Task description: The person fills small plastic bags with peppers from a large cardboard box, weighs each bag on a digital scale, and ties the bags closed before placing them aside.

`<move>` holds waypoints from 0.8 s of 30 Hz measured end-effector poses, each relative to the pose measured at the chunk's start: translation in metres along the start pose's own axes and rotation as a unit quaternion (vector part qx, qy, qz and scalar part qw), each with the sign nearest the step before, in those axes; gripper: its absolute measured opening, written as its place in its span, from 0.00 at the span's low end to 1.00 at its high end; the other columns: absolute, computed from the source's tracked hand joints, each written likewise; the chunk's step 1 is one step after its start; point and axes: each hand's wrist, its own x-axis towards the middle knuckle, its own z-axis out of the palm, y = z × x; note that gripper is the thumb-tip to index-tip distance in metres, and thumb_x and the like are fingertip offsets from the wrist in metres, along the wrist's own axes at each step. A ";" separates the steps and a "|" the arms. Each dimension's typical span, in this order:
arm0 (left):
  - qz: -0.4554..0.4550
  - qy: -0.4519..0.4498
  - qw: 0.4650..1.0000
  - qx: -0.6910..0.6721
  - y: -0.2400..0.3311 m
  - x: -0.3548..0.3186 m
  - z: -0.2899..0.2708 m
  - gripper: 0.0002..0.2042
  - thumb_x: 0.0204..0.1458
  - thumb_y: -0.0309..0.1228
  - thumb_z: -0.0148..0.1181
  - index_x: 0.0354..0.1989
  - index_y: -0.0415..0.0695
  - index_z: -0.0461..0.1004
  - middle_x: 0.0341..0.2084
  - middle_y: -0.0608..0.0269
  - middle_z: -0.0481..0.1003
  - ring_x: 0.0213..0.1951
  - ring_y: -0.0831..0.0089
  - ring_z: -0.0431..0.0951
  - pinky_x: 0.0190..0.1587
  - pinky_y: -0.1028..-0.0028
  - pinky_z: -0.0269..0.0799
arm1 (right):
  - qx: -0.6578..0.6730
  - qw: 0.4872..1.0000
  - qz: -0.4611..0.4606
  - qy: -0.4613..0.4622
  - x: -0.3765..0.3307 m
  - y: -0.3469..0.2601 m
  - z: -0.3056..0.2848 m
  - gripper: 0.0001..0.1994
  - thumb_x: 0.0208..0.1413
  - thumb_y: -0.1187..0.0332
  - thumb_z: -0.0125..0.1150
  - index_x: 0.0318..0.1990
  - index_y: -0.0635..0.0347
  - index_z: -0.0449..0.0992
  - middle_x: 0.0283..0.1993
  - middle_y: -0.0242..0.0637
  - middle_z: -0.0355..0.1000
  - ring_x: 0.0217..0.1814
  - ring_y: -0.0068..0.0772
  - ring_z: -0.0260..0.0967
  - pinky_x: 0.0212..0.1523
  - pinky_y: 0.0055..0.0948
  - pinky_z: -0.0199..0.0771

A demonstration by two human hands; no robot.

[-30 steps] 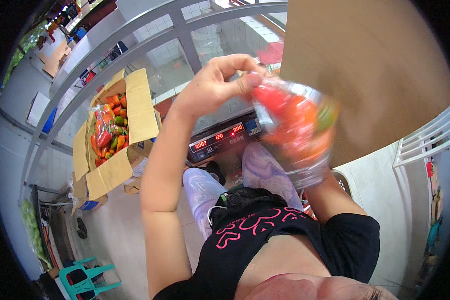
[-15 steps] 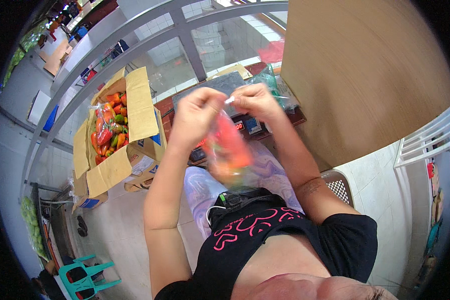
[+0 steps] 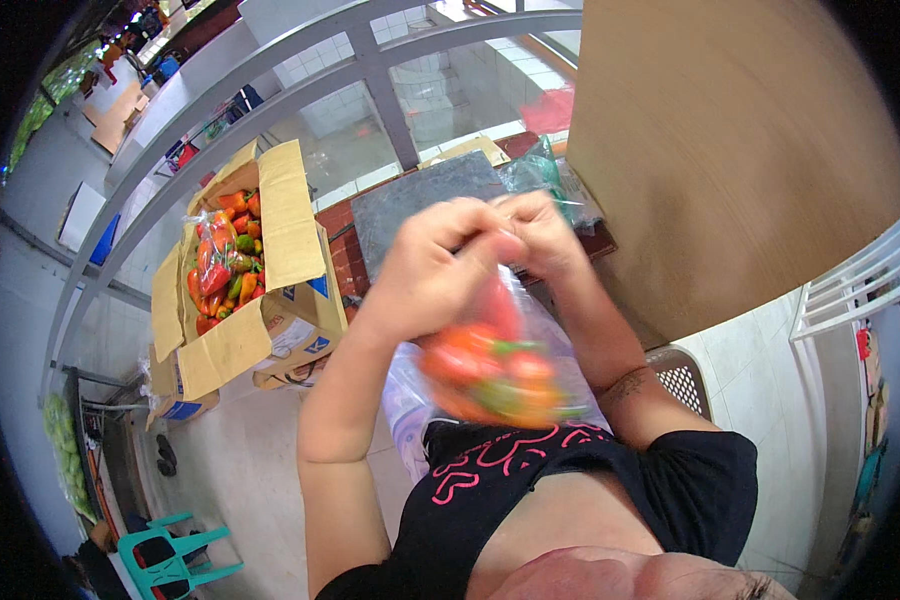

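Note:
A clear plastic bag of red, orange and green peppers (image 3: pixel 495 372) hangs in front of my body, smeared by motion. My left hand (image 3: pixel 448 262) is closed on the bag's gathered neck. Against it, my right hand (image 3: pixel 542 238) is closed too, its fingers pinched at the top of the same neck. The hands touch each other and hide the bag's mouth. Just beyond them lies the flat grey plate of a weighing scale (image 3: pixel 420 195), its front covered by my hands and forearms.
To the left stands an open cardboard box (image 3: pixel 295 215) of loose peppers, with a filled bag (image 3: pixel 213 250) on top. Green plastic (image 3: pixel 532 172) lies right of the scale. A tall brown board (image 3: pixel 740 150) rises at right, above a brown basket (image 3: pixel 678 380). A green stool (image 3: pixel 175 555) is at lower left.
My hands have come together and lower, hiding the white twisted neck that showed between them. The bag has swung down and right, nearer my body, uncovering more of the scale plate.

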 end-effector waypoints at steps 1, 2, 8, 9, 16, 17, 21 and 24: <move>-0.035 0.063 0.997 0.004 -0.009 -0.002 -0.009 0.05 0.49 0.27 0.54 0.26 0.39 0.72 0.23 0.68 0.71 0.27 0.80 0.68 0.31 0.80 0.64 | -0.012 0.998 -0.062 -0.008 0.000 -0.028 0.005 0.08 0.49 0.69 0.57 0.25 0.65 0.75 0.27 0.31 0.70 0.28 0.18 0.64 0.28 0.20 0.64; -0.070 0.126 0.990 0.008 -0.018 -0.001 -0.016 0.06 0.49 0.28 0.55 0.27 0.38 0.73 0.22 0.68 0.71 0.25 0.80 0.68 0.30 0.81 0.64 | -0.200 0.972 -0.119 0.042 0.006 -0.024 0.001 0.06 0.49 0.69 0.58 0.28 0.63 0.76 0.29 0.37 0.71 0.31 0.24 0.67 0.31 0.21 0.66; -0.113 0.234 0.961 -0.092 -0.053 0.016 -0.013 0.11 0.48 0.35 0.58 0.25 0.38 0.73 0.19 0.68 0.71 0.22 0.83 0.66 0.26 0.84 0.62 | -0.229 0.936 -0.229 0.138 0.022 -0.024 0.033 0.06 0.47 0.77 0.57 0.35 0.66 0.72 0.30 0.31 0.68 0.27 0.13 0.62 0.25 0.13 0.62; -0.104 0.236 0.960 -0.106 -0.056 0.017 -0.012 0.10 0.49 0.34 0.57 0.26 0.38 0.72 0.20 0.67 0.71 0.22 0.83 0.67 0.26 0.83 0.63 | -0.182 0.942 -0.241 0.146 0.025 -0.022 0.035 0.08 0.46 0.78 0.57 0.36 0.66 0.72 0.29 0.32 0.68 0.28 0.14 0.63 0.26 0.14 0.63; -0.119 0.184 0.934 -0.282 -0.057 0.011 0.004 0.05 0.52 0.28 0.52 0.31 0.39 0.70 0.25 0.67 0.72 0.25 0.84 0.69 0.26 0.85 0.64 | -0.246 0.919 -0.286 0.111 0.018 -0.023 0.011 0.06 0.44 0.76 0.61 0.31 0.68 0.74 0.27 0.30 0.69 0.29 0.16 0.65 0.29 0.16 0.66; -0.118 0.183 0.933 -0.286 -0.052 0.010 0.009 0.04 0.52 0.27 0.51 0.33 0.40 0.70 0.26 0.69 0.71 0.25 0.85 0.68 0.25 0.86 0.63 | -0.188 0.949 -0.231 0.105 0.017 -0.025 0.008 0.06 0.43 0.76 0.62 0.30 0.67 0.73 0.27 0.30 0.69 0.29 0.16 0.65 0.28 0.16 0.66; -0.058 0.151 0.966 -0.202 -0.052 0.000 0.011 0.04 0.52 0.27 0.51 0.34 0.41 0.70 0.26 0.71 0.69 0.27 0.85 0.67 0.28 0.85 0.63 | -0.069 0.993 -0.077 0.053 0.013 -0.038 0.008 0.08 0.41 0.74 0.65 0.28 0.65 0.72 0.27 0.26 0.66 0.29 0.14 0.63 0.30 0.15 0.64; -0.053 0.123 0.979 -0.151 -0.057 -0.004 0.009 0.04 0.52 0.27 0.51 0.33 0.41 0.70 0.25 0.71 0.69 0.28 0.85 0.67 0.30 0.83 0.63 | -0.160 0.980 -0.111 0.041 0.011 -0.037 0.004 0.09 0.39 0.73 0.66 0.27 0.65 0.72 0.28 0.29 0.66 0.30 0.16 0.63 0.31 0.17 0.63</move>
